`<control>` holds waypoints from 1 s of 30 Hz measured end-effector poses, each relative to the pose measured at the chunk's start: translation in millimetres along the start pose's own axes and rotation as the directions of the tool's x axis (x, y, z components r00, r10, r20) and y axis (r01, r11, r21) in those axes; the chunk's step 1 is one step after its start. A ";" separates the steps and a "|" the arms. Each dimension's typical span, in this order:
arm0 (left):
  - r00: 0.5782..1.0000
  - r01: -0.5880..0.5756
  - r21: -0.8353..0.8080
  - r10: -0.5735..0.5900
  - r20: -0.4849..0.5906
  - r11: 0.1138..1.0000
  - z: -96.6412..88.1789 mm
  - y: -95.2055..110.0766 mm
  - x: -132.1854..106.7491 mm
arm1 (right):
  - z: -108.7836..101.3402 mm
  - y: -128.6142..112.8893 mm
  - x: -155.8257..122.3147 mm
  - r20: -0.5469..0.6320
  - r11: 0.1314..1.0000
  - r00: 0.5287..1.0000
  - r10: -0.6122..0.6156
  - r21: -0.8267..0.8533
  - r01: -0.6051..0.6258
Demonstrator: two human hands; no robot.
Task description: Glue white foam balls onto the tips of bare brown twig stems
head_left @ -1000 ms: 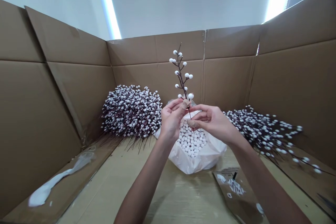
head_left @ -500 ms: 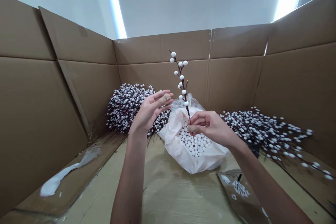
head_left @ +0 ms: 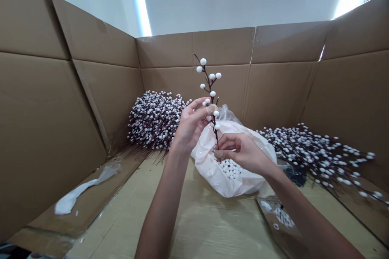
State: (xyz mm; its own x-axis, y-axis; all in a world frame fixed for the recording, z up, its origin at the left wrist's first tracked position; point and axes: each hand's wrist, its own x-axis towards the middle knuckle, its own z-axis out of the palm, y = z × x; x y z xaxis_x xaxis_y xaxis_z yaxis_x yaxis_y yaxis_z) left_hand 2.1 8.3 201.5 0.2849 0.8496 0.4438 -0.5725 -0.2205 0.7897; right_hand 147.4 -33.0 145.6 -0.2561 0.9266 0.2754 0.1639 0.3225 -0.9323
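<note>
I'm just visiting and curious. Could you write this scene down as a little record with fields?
Right hand: pinches the white-berried stem low down
Left hand: at the stem higher up, thumb taped; grip unclear
Below hands: white plastic bag holding loose white berries
Beyond: left heap of berried stems, right heap of berried stems
Surroundings: cardboard walls

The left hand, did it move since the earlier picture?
Yes, the left hand moved right, toward the berry stem, judged against the cardboard back wall.
</note>
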 end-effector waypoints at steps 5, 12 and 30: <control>0.998 -0.029 -0.009 0.030 0.055 1.000 1.4 -2.6 0.1 | 2.9 0.2 0.4 0.010 1.000 1.000 -0.008 0.018 0.008; 0.998 -0.055 0.020 0.054 0.031 0.998 7.3 -8.5 1.0 | 2.8 4.2 1.9 0.021 0.998 0.998 -0.067 -0.010 0.067; 0.988 -0.136 0.160 0.122 0.092 0.978 10.4 -10.3 1.4 | 0.7 7.9 4.5 0.057 0.995 0.994 -0.095 0.013 0.094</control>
State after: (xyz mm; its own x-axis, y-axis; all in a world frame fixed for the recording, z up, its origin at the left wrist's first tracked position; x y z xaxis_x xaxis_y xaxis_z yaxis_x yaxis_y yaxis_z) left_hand 16.4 6.8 198.4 0.2826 0.7685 0.5740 -0.4756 -0.4074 0.7796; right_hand 146.9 -26.3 139.3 -0.3240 0.8794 0.3488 0.1263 0.4056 -0.9053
